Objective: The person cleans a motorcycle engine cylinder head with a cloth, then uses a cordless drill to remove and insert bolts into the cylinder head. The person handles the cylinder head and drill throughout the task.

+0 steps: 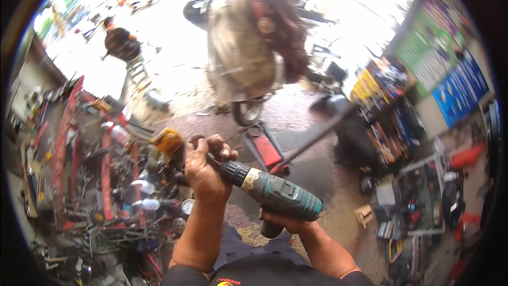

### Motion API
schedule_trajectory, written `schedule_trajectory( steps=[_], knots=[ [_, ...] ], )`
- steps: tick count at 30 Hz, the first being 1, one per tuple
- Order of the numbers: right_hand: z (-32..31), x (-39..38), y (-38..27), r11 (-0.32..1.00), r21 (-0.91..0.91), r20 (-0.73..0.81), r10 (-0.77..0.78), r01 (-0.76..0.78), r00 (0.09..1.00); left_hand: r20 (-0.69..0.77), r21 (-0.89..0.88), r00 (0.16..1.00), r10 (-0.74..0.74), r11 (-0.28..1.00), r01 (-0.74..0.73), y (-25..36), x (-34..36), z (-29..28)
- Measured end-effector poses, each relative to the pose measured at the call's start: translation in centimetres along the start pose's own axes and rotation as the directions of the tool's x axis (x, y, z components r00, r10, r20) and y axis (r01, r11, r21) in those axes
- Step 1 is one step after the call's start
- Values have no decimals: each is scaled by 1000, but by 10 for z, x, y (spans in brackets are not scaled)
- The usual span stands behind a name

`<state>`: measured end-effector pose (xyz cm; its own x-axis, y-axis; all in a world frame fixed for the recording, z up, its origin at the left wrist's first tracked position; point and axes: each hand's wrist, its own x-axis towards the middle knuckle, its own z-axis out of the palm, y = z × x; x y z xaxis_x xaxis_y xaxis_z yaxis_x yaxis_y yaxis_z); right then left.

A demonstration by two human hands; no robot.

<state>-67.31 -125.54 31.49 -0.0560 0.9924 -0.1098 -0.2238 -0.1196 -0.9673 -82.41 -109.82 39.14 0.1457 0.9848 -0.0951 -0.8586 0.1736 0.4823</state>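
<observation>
A teal and black cordless drill (283,193) lies across the middle of the view, its chuck (233,172) pointing left. My right hand (288,222) is closed around the drill's grip from below. Just ahead of the chuck, my left hand (205,167) has its fingers curled in. Whatever they hold is mostly hidden, though a thin dark piece shows between palm and chuck. Beyond that hand, in line with the drill, is a rounded yellow piece (168,141) with a dark side. Whether it joins the drill or the hand, I cannot tell.
Ahead, a red floor jack (264,148) rests near the wheel of a cloth-draped motorbike (241,47); its long handle slants right. Red racks (107,180) crowded with tools and bottles line the left. Shelves, parts and a small cardboard box (363,215) are right. Another person (121,42) is far left.
</observation>
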Motion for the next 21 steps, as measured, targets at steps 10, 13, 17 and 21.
schedule_trajectory(
  steps=[10,13,17,21],
  knots=[
    [-173,-190,-34,961,138,-278,-193,238,941,352,21,895,-273,959,284,-235,-110,162],
    [-209,-214,-42,928,110,-393,-288,356,873,354,103,851,-387,921,376,-291,-126,195],
    [-257,-223,-52,901,47,-528,-344,431,776,331,127,790,-516,854,505,-367,-121,226],
    [-318,-206,-64,928,-5,-631,-292,372,719,325,105,754,-570,814,571,-436,-90,244]
  ],
)
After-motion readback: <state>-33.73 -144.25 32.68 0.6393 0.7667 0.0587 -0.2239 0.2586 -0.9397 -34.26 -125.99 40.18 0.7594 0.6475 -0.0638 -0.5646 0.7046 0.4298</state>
